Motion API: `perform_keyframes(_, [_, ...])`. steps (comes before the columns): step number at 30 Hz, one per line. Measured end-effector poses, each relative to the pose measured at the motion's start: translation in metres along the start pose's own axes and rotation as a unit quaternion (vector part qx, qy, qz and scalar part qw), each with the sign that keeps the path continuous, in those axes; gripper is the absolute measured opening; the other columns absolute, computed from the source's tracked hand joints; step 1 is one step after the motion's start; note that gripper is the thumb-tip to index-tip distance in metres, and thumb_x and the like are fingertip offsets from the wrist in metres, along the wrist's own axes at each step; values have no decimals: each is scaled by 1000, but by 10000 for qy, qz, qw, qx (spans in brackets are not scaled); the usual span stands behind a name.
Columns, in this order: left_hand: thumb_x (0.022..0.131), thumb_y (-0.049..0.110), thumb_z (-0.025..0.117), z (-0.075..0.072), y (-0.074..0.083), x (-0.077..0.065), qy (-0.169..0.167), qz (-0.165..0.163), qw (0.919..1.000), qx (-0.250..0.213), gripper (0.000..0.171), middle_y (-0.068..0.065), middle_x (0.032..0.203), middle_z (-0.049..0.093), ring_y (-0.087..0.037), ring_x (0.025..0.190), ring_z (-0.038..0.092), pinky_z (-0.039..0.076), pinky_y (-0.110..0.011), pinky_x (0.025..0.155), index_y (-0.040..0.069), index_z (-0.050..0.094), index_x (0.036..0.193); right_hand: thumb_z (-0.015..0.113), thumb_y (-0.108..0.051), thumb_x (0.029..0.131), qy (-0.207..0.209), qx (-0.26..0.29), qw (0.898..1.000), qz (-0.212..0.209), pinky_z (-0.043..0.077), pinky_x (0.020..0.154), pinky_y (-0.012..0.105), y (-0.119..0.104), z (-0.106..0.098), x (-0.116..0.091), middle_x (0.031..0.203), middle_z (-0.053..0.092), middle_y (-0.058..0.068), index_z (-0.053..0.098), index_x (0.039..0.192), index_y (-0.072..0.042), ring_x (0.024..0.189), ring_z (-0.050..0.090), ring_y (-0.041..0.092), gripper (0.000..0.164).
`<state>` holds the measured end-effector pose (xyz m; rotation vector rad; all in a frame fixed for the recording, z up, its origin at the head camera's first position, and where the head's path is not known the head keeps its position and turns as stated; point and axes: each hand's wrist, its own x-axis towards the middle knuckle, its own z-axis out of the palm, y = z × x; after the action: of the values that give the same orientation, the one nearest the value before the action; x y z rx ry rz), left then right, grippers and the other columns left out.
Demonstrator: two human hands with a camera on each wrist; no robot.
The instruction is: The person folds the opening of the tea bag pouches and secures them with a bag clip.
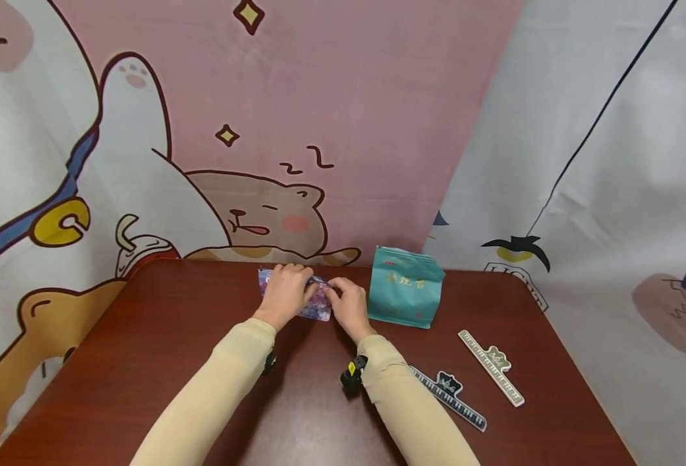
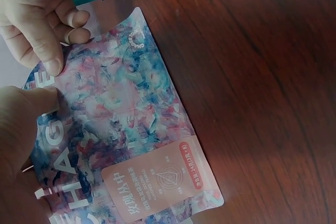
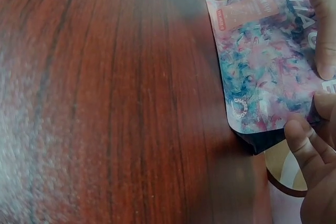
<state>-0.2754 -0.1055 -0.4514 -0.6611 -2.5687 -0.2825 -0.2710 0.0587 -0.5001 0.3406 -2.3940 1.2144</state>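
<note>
A pouch (image 1: 320,309) with a pink, blue and purple marbled print and large white letters stands near the table's far edge. My left hand (image 1: 285,292) grips its upper edge from the left, the thumb over the printed front. On the right part of the same edge, my right hand (image 1: 350,307) pinches the pouch with thumb and fingers. Both thumbs lie close together on the front, as the left wrist view shows with the right thumb (image 2: 51,64). A peach label (image 2: 152,179) sits low on one side of the front. The pouch's back is hidden.
A teal bag (image 1: 406,288) stands upright just right of my right hand. Two long clips with piano-key prints lie at the right: a white one (image 1: 491,367) and a black one (image 1: 456,401), partly covered by my right sleeve. A cartoon-printed cloth (image 1: 378,129) hangs behind the table.
</note>
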Motion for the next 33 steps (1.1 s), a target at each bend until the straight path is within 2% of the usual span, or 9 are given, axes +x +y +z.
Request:
perform_keyframes(6, [93, 19, 78, 0, -2, -2, -86, 33, 9999, -71, 14, -10, 91, 74, -32, 88, 70, 53, -48, 82, 7, 73, 92, 75, -12, 96, -95, 25, 9999, 106, 58, 79, 44, 1, 2, -1, 96, 77, 9, 77, 93, -6, 87, 72, 25, 6])
perform_keyframes(12, [93, 12, 76, -2, -3, -1, -85, 26, 9998, -150, 6, -9, 89, 74, -31, 85, 69, 53, -47, 82, 7, 73, 90, 75, -11, 95, -105, 6, 9999, 30, 59, 82, 45, 1, 2, 1, 101, 77, 12, 78, 97, -4, 92, 74, 28, 8])
perform_keyframes(18, [95, 11, 75, -2, -5, 1, -154, -3, 9997, -214, 5, -8, 89, 75, -30, 84, 69, 53, -46, 82, 8, 74, 91, 75, -12, 96, -171, 56, 9998, 132, 59, 85, 46, 3, -1, 4, 102, 78, 11, 78, 99, -5, 94, 74, 28, 9])
perform_keyframes(22, [96, 7, 73, -5, -7, 2, -190, -89, 9988, -445, 5, -9, 86, 74, -29, 82, 70, 54, -46, 81, 6, 75, 92, 75, -14, 96, -247, 97, 9994, 243, 59, 85, 46, 2, -2, 5, 104, 78, 10, 79, 100, -5, 94, 73, 28, 10])
perform_keyframes(28, [96, 1, 70, -10, -10, 2, -246, -312, 9947, -950, 8, -9, 84, 72, -27, 76, 70, 59, -42, 70, 6, 76, 94, 76, -14, 95, -239, 117, 9991, 315, 59, 85, 46, 2, -2, 5, 103, 78, 10, 79, 98, -5, 94, 73, 27, 10])
perform_keyframes(33, [95, 0, 71, -11, -12, 2, -301, -374, 9934, -1046, 10, -8, 84, 74, -26, 76, 71, 59, -43, 69, 7, 77, 89, 76, -13, 95, -209, 113, 9992, 329, 59, 81, 45, 2, -1, 4, 99, 78, 10, 79, 96, -5, 90, 72, 27, 8])
